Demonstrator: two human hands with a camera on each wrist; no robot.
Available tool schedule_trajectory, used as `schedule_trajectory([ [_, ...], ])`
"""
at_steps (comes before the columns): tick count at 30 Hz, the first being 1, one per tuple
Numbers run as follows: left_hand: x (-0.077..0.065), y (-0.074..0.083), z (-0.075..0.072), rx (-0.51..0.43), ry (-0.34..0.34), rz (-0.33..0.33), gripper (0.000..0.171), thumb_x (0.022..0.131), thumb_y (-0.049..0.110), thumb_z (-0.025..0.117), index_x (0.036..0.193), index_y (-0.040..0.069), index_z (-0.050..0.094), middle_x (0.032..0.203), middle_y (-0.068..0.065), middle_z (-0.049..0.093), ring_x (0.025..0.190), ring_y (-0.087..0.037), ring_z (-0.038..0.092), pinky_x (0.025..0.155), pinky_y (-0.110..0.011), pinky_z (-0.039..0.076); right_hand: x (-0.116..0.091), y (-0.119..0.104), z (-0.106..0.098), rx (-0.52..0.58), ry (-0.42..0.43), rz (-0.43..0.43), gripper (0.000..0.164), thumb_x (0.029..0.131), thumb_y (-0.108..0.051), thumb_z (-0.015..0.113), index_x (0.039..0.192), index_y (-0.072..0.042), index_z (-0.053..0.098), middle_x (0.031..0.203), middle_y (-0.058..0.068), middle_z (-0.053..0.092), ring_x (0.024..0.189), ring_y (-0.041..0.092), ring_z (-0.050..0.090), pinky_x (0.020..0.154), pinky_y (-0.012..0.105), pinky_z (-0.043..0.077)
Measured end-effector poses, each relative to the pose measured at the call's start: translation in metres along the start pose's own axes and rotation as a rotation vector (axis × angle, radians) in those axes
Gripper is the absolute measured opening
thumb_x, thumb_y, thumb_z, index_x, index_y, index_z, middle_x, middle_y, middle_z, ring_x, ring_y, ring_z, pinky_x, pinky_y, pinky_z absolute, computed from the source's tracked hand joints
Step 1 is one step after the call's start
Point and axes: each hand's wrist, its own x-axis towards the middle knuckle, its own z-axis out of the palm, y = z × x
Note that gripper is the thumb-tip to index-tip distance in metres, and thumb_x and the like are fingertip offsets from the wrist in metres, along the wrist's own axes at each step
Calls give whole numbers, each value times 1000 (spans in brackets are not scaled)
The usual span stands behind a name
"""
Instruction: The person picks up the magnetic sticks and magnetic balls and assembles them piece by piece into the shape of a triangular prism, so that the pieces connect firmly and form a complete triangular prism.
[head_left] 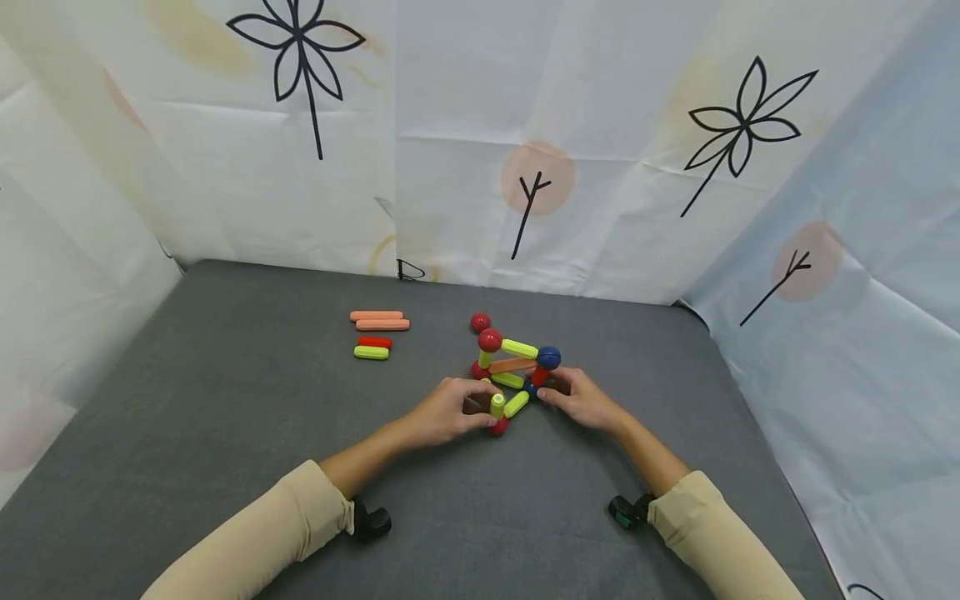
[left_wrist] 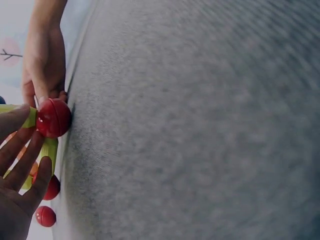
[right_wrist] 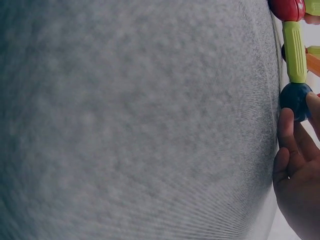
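A small frame of magnetic rods and balls stands on the table. At its near corner, my left hand (head_left: 447,410) pinches an upright yellow-green rod (head_left: 497,407) that sits on a red ball (head_left: 498,427). My right hand (head_left: 585,402) holds the lower blue ball (right_wrist: 296,100) between thumb and fingers. From that ball a yellow-green rod (right_wrist: 295,52) runs to the near red ball. A red rod (head_left: 540,377) rises to the upper blue ball (head_left: 549,357). Another yellow-green rod (head_left: 519,348) links this to an upper red ball (head_left: 490,340). An orange rod (head_left: 513,365) slants across the frame.
A loose red ball (head_left: 480,322) lies just behind the frame. To the left are two orange rods (head_left: 382,325), a red rod (head_left: 374,342) and a yellow-green rod (head_left: 371,353). Printed white curtains (head_left: 465,208) surround the grey table (head_left: 225,400).
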Motion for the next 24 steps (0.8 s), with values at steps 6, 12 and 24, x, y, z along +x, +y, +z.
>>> schedule_trajectory([
  [6,1,2,3,48,-17,9,30,90,9,74,120,5,70,105,1,70,97,-11,65,87,-28,53,-1,0,0,9,6,23,35,102,-9,56,136,-1,57,130,16,62,103,24,59,80,27,47],
  [12,4,6,3,138,-34,37,30,91,11,74,121,7,70,104,2,70,93,-9,62,88,-29,52,0,0,0,-4,12,17,35,102,-9,56,136,-1,56,127,16,63,98,25,59,78,28,48],
  [24,-9,-12,-24,71,-28,3,28,91,9,72,119,6,70,104,-1,72,92,-9,64,85,-29,54,0,-1,0,-5,11,6,34,101,-7,57,135,0,57,126,15,64,94,22,58,75,27,47],
])
